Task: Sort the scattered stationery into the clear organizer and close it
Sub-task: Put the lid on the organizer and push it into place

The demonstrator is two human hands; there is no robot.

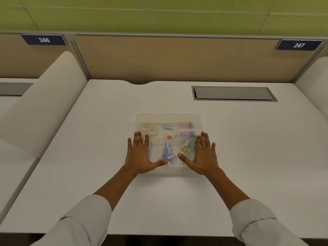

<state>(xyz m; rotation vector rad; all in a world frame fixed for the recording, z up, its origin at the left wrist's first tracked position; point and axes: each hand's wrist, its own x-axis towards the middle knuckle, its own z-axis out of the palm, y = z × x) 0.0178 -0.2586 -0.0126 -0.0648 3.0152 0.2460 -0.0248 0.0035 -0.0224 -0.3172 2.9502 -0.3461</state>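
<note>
Right, two pale sleeves (85, 221) come in from the near edge of the white table (88, 174), and both hands lie flat on the lid of the clear organizer (168, 119), fingers straight and spread. The left hand (140, 155) covers the near left corner, thumb pointing inward; the right hand (204, 155) covers the near right side, its thumb reaching toward the other, the two thumbs apart. Between them, through the plastic, blue and white small boxes (168, 150) sit in the near middle compartment, and yellow and teal pieces (187, 148) show beside the right hand. Further back there's an orange dot (169, 137), two tape rolls (148, 129) at the far left, and purple items (187, 129) at the far right. Beyond the organizer, a grey hatch (234, 93) is set into the table, then the tan divider (168, 57) with plates 246 (44, 39) and 247 (299, 45).
</note>
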